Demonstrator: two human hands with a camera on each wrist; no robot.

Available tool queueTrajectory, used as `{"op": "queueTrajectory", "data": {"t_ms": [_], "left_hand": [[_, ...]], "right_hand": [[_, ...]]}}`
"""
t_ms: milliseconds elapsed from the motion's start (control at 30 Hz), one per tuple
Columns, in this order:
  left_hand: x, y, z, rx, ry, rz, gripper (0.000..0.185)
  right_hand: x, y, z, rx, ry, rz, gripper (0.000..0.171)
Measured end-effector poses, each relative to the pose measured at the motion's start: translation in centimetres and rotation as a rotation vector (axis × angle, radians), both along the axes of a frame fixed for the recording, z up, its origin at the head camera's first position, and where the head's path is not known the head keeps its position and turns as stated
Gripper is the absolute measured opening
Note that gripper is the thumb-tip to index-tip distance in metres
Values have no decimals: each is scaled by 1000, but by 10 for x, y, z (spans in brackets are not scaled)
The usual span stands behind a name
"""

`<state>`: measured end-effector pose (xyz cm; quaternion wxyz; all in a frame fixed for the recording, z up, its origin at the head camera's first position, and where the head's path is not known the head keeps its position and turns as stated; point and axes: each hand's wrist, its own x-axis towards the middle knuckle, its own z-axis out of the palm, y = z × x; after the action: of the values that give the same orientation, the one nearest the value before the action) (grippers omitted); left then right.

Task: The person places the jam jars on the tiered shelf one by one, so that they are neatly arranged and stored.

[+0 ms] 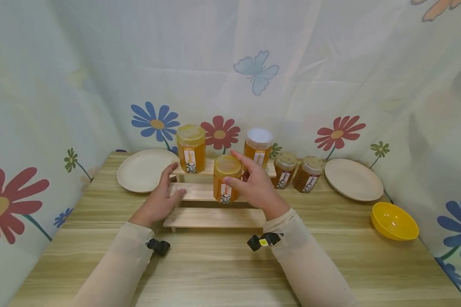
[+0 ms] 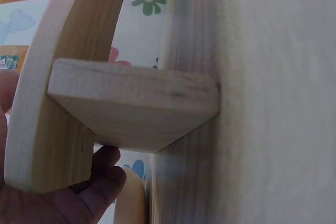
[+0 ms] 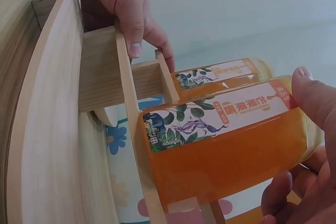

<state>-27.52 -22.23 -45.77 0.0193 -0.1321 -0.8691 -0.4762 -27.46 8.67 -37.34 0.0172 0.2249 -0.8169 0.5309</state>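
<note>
the right hand [image 1: 259, 189] grasps a yellow-lidded amber jar [image 1: 219, 183] between thumb and fingers, at the middle step [image 1: 196, 192] of a wooden stand [image 1: 215, 218]; i cannot tell whether its base rests there. the left hand [image 1: 158, 204] grips the stand's left end. just beyond that hand stands a second yellow-lidded jar [image 1: 192, 149]; beyond the right hand, a white-lidded jar [image 1: 259, 145].

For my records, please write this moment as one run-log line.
right hand: holds jar at middle shelf; left hand: holds rack at left; bowl: far right
</note>
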Motion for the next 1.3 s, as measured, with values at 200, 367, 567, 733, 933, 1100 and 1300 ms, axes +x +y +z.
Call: {"op": "queueTrajectory", "data": {"t_ms": [200, 367, 567, 733, 933, 1100, 1300], "left_hand": [[1, -1, 1, -3, -2, 2, 85], [1, -1, 2, -6, 1, 1, 85], [2, -1, 3, -7, 9, 4, 85], [2, 0, 4, -5, -5, 3, 85], [1, -1, 4, -8, -19, 2, 85], [2, 0, 4, -6, -15, 6, 85], [2, 0, 3, -1, -16, 2, 85]], "right_hand": [[2, 1, 2, 9, -27, 16, 77], [12, 8, 15, 45, 13, -30, 80], [29, 33, 44, -128, 141, -105, 69], [19, 74, 52, -114, 168, -284, 64], [-6, 117, 44, 27, 12, -495, 71], [-30, 131, 20, 73, -81, -483, 72], [-49, 130, -3, 127, -138, -418, 71]]}}
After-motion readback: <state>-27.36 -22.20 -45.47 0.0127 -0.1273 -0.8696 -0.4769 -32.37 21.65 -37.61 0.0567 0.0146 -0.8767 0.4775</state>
